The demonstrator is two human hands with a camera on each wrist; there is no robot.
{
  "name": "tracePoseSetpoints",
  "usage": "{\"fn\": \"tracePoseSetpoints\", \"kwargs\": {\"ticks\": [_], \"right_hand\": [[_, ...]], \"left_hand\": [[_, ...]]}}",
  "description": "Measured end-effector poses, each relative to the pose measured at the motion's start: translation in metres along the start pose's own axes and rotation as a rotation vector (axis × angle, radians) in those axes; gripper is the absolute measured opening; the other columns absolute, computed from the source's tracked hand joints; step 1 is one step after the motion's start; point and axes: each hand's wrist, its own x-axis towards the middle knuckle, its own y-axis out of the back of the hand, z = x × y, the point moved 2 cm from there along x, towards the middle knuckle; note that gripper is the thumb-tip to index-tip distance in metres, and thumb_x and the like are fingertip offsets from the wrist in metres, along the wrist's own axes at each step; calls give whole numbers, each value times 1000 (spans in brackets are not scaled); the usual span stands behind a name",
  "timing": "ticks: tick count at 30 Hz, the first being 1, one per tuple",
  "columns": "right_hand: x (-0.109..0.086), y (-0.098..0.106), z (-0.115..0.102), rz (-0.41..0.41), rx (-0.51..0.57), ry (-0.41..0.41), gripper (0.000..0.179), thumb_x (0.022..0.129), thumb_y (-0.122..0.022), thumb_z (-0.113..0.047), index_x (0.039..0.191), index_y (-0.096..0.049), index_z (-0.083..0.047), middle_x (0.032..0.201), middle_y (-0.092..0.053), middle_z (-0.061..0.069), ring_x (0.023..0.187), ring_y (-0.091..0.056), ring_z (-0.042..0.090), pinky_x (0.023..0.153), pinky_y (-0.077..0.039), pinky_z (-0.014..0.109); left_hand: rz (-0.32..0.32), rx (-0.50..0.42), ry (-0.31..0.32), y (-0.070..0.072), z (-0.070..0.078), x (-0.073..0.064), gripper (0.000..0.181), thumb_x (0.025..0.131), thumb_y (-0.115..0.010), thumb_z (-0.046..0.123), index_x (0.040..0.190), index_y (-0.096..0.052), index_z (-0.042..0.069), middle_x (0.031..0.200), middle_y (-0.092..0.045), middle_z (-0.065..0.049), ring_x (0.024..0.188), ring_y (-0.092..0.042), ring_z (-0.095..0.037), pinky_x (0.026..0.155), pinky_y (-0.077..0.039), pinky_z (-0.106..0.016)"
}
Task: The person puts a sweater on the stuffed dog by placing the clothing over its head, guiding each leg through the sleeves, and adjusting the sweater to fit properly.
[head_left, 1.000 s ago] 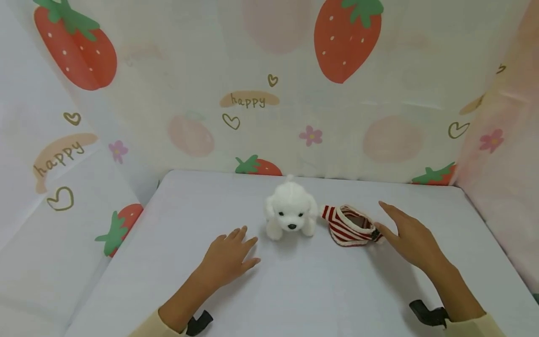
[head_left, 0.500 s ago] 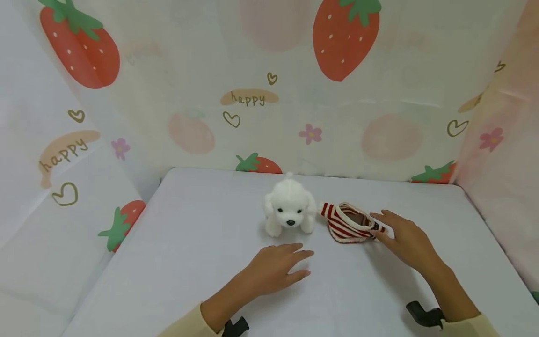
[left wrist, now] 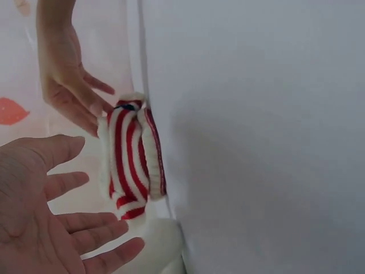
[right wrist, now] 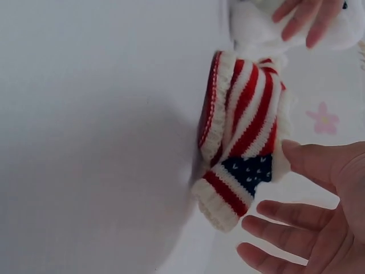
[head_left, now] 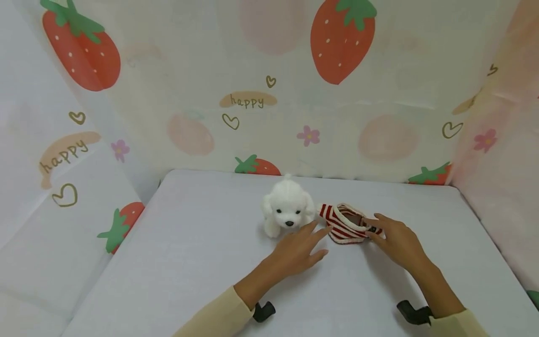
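Note:
A white plush dog (head_left: 287, 206) stands upright at the middle of the table. Beside it lies a small knitted pet sweater (head_left: 343, 229), red and white striped, its round neck opening facing up. A dark blue patch with white marks shows at one sleeve in the right wrist view. My left hand (head_left: 294, 252) hovers in front of the dog, fingers spread, with fingertips close to the sweater's left sleeve. At the sweater's right end, my right hand (head_left: 397, 243) reaches over the neck edge with parted fingers. One fingertip appears to touch the collar (right wrist: 280, 157).
A white table (head_left: 189, 243) carries the toy and the sweater. Behind it rises a pale backdrop (head_left: 248, 135) printed with strawberries, hearts and flowers, which continues along both sides. A black strap piece (head_left: 264, 312) sticks out below the left wrist.
My left hand has swept right from the dog's left front, across its front, toward the sweater. My right hand has shifted slightly left onto the sweater's end. The dog and sweater stay put.

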Motion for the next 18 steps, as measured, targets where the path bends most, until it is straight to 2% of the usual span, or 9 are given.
{"fn": "tracePoseSetpoints", "kwargs": {"ticks": [2,4,6,12,15,18], "right_hand": [[1,-3,0,4,-8,7,35,92,-75,-16,125,-72,-5,131,-61,30,91,-68,38,66,-53,46],[2,-6,0,6,-17,10,32,90,-77,-15,121,-74,-6,121,-68,26,79,-66,28,57,-47,38],[3,-8,0,8,-21,12,30,88,-78,-13,117,-75,-5,112,-72,23,75,-65,24,55,-46,35],[2,-10,-2,28,-59,6,25,85,-80,-9,109,-77,-3,100,-75,19,74,-66,25,57,-49,39],[0,-8,-5,34,-74,12,22,84,-81,-8,105,-77,-2,93,-75,16,74,-67,26,57,-50,41],[-1,-5,-6,38,-76,15,23,84,-81,-7,106,-77,-2,94,-75,16,74,-68,27,57,-51,41]], "left_hand": [[12,7,10,-2,0,8,57,104,-56,40,157,-39,23,160,-38,-12,141,-46,-24,101,-50,-41],[20,36,22,-5,0,16,60,104,-55,40,159,-35,23,161,-35,-13,142,-44,-25,104,-48,-40],[19,61,37,-7,0,24,64,104,-56,40,161,-30,23,163,-32,-13,143,-42,-25,107,-45,-39],[7,102,76,-15,4,44,69,104,-56,39,163,-22,25,166,-23,-13,145,-39,-24,108,-44,-38],[10,136,79,-15,5,50,67,104,-57,35,162,-25,28,165,-25,-16,146,-38,-25,105,-47,-38],[17,191,68,-16,6,55,63,104,-56,30,161,-28,31,162,-31,-19,144,-42,-26,94,-53,-36]]}}
